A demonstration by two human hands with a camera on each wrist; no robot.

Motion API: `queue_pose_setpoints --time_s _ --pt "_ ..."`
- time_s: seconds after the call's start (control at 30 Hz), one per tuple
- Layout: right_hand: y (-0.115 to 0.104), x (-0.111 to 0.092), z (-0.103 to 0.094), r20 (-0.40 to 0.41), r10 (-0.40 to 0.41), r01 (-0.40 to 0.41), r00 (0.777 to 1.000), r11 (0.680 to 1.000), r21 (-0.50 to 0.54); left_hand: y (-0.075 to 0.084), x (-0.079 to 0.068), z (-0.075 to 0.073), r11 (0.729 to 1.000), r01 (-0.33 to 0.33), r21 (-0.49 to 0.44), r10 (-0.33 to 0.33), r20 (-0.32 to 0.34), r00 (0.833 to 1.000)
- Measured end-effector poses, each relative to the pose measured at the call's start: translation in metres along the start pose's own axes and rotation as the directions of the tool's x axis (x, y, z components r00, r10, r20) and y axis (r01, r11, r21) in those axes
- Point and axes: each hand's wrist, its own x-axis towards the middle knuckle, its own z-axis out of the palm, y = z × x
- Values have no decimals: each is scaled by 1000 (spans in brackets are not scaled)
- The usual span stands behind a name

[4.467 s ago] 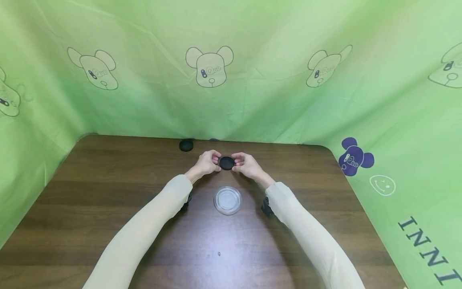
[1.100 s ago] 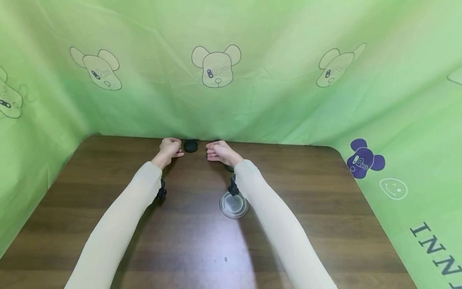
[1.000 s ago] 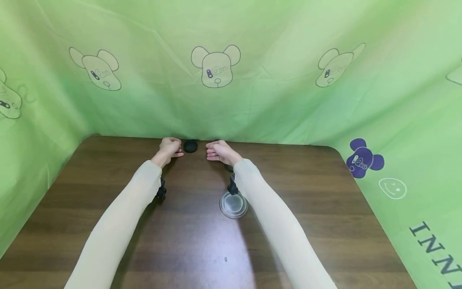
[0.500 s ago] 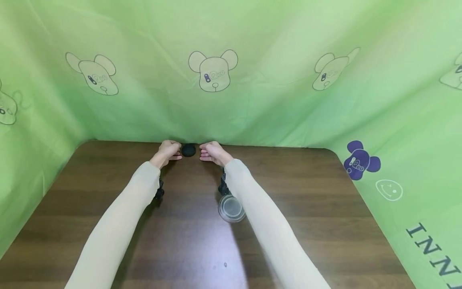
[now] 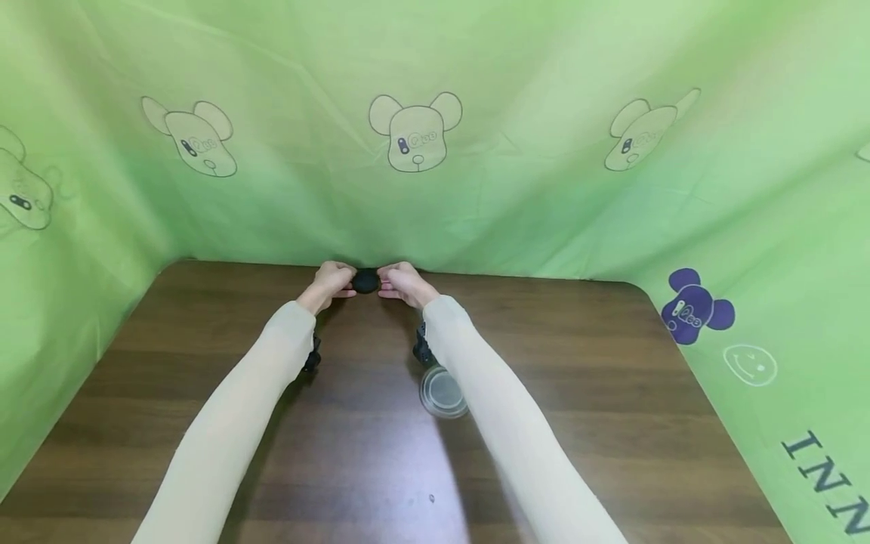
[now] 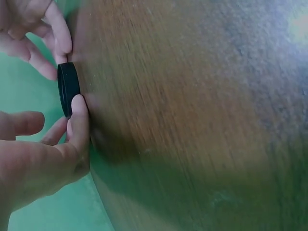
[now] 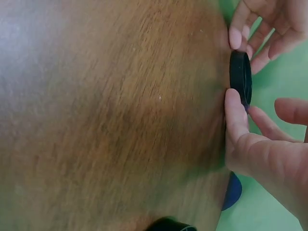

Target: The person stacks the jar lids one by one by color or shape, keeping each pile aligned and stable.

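A black round lid (image 5: 366, 280) with a shallow rim lies at the far edge of the table, between both hands. My left hand (image 5: 331, 281) pinches its left side; in the left wrist view the thumb (image 6: 80, 108) presses the near rim. On the opposite side my right hand (image 5: 404, 283) pinches the lid, its thumb (image 7: 235, 103) against the rim in the right wrist view. A second black round piece (image 7: 171, 225) shows partly at the bottom of that view; the right arm hides it from the head. Nearer the person, a clear round dish (image 5: 445, 393) sits partly under the right sleeve.
The brown wooden table (image 5: 367, 453) ends at a green cloth backdrop (image 5: 306, 211) right behind the lid. Black wrist cameras hang under both forearms. A small dark mark (image 5: 431, 499) is on the tabletop near the front.
Both hands have left the second black piece, nearer the middle, and moved left to the far lid. In the last half second they have closed in from both sides onto its rim.
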Motion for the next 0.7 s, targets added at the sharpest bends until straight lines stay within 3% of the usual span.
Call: queue_pose_setpoints --time_s 0.17,0.3,0.47,0.53,0.7 --pt "-53 -81 33 -58 48 -54 997 991 -121 0 0 2 999 -7 32 7 12 1000" --pt "-74 -111 46 -62 60 -71 996 977 -200 -1 -1 2 999 -9 39 9 5 1000" --pt "-61 -96 41 -74 -12 -6 997 970 -244 -3 -1 3 999 -27 23 27 -2 1000" --pt "-45 -75 33 -72 -72 52 995 967 -248 -3 -1 3 1000 -30 6 30 -1 1000" --pt "-42 -75 32 -80 -93 69 992 961 -268 -4 0 4 998 -33 -47 34 14 999"
